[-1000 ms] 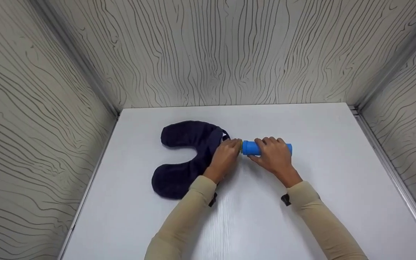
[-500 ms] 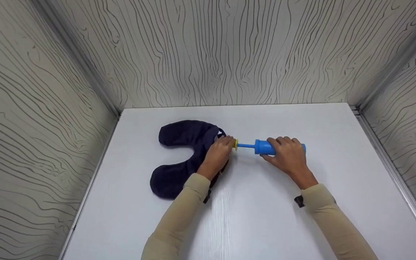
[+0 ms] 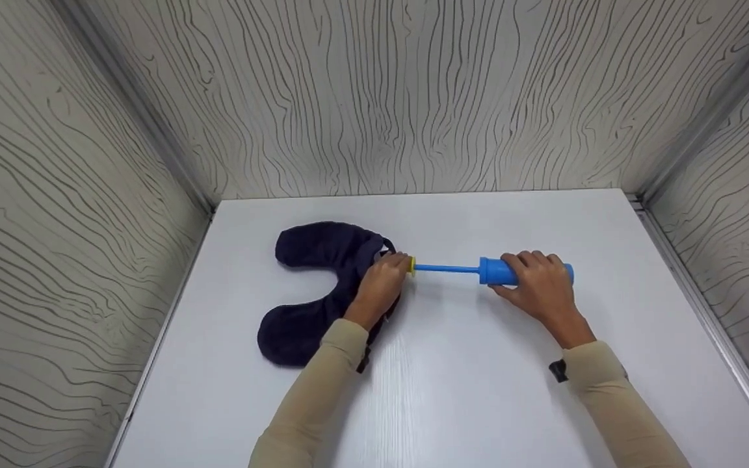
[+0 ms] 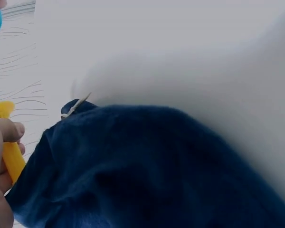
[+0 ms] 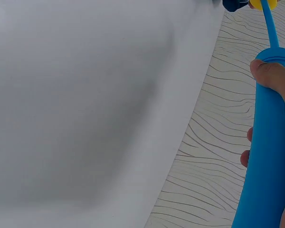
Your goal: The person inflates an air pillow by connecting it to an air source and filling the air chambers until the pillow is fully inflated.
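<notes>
A blue hand pump (image 3: 493,272) lies level across the head view, its thin blue rod (image 3: 446,268) drawn far out of the barrel. Curled round the barrel is my right hand (image 3: 541,286), the thumb near the collar in the right wrist view. My left hand (image 3: 380,284) grips the pump's yellow end piece (image 4: 12,159), right against the outer curve of a dark blue U-shaped neck pillow (image 3: 296,335). In the left wrist view the pillow's plush cover (image 4: 133,171) fills the lower part, with a small pale tag (image 4: 77,107) at its edge. The yellow piece's tip is hidden.
The pillow and pump are over a white table (image 3: 452,403). Wood-grain-patterned panels (image 3: 374,97) rise behind and at both sides, with grey metal strips along the corners. Dark straps (image 3: 558,370) show at both wrists.
My right hand has drawn the barrel to the right, and the blue rod has come out longer. My left hand and the pillow have shifted a little left.
</notes>
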Demonstrator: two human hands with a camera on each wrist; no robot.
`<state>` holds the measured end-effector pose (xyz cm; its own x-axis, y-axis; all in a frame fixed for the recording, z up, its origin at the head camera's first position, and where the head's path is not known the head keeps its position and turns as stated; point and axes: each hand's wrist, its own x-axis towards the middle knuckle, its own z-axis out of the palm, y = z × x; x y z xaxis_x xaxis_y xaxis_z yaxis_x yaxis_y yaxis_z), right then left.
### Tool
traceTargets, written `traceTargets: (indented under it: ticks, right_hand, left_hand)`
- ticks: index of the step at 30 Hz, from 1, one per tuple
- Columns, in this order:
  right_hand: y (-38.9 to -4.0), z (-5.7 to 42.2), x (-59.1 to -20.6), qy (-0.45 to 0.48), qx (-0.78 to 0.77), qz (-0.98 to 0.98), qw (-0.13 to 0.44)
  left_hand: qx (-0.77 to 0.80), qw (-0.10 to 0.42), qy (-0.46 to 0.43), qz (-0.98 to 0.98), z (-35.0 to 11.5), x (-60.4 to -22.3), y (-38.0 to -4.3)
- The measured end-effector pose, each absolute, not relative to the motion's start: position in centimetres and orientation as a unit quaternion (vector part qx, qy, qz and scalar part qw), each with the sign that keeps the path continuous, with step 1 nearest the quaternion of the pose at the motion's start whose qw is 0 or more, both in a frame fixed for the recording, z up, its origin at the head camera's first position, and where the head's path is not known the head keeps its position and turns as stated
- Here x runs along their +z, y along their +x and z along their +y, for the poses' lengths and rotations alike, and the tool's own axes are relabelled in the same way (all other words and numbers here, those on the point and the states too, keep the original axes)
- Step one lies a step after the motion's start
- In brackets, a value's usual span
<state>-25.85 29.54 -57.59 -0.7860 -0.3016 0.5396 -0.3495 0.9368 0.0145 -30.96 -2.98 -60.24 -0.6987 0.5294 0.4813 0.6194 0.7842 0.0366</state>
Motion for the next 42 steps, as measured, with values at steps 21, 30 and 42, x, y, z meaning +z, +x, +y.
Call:
traceTargets:
  ticks: [21,30,42]
  right_hand:
    - [-26.3,25.2,-57.6,0.198,0.012,-0.943,0.268]
    - [-27.1,22.2,-58.0,0.213,0.013,-0.937,0.275]
    - [-27.5,21.9,-57.9,0.207,0.029,-0.943,0.257]
  left_hand:
    - [-0.105,0.233,-0.305,-0.917,-1.1,-59.4,-29.9]
    - [-0.102,0.253,-0.304,-0.913,-0.2,-59.3,-29.6]
    - [-0.114,0.209,-0.318,-0.918,-1.0,-59.4,-30.3]
